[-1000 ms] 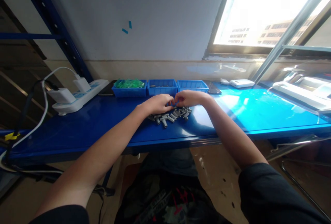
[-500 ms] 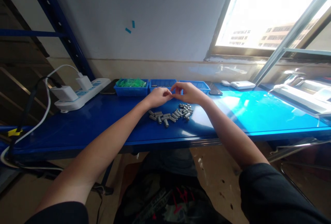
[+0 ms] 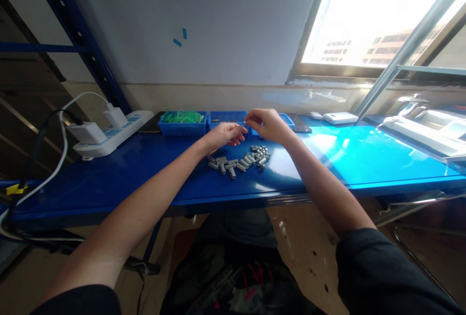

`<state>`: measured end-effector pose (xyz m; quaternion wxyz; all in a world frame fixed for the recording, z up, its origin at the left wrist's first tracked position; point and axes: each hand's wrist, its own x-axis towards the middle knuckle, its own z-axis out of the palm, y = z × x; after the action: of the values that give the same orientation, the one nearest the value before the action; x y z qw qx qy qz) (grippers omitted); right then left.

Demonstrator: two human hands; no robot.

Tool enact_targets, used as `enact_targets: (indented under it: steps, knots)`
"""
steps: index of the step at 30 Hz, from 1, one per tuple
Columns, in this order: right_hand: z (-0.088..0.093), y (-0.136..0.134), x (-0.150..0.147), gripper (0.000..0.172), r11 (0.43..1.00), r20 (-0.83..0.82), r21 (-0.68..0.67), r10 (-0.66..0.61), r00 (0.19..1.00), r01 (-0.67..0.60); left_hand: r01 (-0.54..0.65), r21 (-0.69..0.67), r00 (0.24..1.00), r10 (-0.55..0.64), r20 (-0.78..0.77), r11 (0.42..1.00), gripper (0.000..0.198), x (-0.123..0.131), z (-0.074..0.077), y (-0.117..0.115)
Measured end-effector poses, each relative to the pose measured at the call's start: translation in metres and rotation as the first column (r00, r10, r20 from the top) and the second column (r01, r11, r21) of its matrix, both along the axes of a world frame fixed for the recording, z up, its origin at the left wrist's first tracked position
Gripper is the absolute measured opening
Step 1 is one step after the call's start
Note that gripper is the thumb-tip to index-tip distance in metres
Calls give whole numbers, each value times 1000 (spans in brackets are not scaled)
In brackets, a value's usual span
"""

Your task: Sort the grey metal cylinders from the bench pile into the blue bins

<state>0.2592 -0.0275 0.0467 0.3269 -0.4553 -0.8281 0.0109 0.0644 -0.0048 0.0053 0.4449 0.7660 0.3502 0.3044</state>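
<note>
My left hand [image 3: 223, 137] is raised over the table with its thumb and fingertips together. Anything it holds is too small to name. Close by on the right, my right hand [image 3: 268, 123] makes a pinch, its fingertips pointing at those of my left hand; what lies in the pinch cannot be made out. A small gap shows between the two hands. Below them, on the blue table [image 3: 160, 164], several short silvery metal cylinders [image 3: 232, 171] lie loosely together. Smaller metal pieces [image 3: 259, 151] are heaped at the right end of this group.
Along the wall stand a blue bin of green plastic material [image 3: 184, 117], a middle blue bin [image 3: 218, 116] with few small pieces, and another blue bin [image 3: 287, 121] partly behind my right hand. A white power strip [image 3: 134, 123] is at left, a dark phone [image 3: 301, 124] at right.
My hands have drawn slightly apart at the fingertips. The right hand has lifted a little, and the left fingers have uncurled somewhat. The metal pieces lie as before.
</note>
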Motion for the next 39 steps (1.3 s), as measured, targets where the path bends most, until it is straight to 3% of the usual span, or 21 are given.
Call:
enact_targets:
  steps: [3,6,8,10,13,16,18,22,29,33,37,39]
  knots:
    - [-3,14,18,26,960,-69,112,-249,966,255,64,203,967,-10,-256,977,42,5,2,-7]
    - [-11,28,38,30,862,39,26,-508,861,507,172,364,874,29,-486,915,33,11,3,-15]
    - [-15,32,45,32,824,123,-30,-559,820,566,197,433,827,88,-555,879,29,13,4,-18]
    - [-14,29,41,29,845,112,-34,-527,843,533,177,490,794,170,-583,853,26,13,3,-18]
    - [-10,17,18,28,939,38,-24,-342,939,343,63,545,779,301,-550,836,25,8,2,-11]
    - [-13,5,-12,27,986,39,-49,-159,986,161,-134,585,809,429,-402,800,26,0,2,-1]
    - [-19,1,-26,26,991,65,-67,-113,991,118,-237,608,829,484,-280,758,24,-5,4,3]
    - [-26,3,-34,25,995,44,-52,-87,995,89,-313,618,871,477,-116,721,19,-7,9,3]
    - [-19,4,-25,22,997,41,-4,-82,996,82,-321,525,914,403,-47,788,20,0,12,-5]
    - [-12,11,-6,22,968,26,53,-249,968,247,-254,546,924,367,-108,799,25,5,6,-7]
    - [-10,27,34,26,837,-51,72,-541,840,543,64,619,921,192,-338,782,33,10,-4,-7]
    - [-10,32,49,30,801,-74,50,-593,802,597,219,588,873,112,-474,779,37,13,-7,-7]
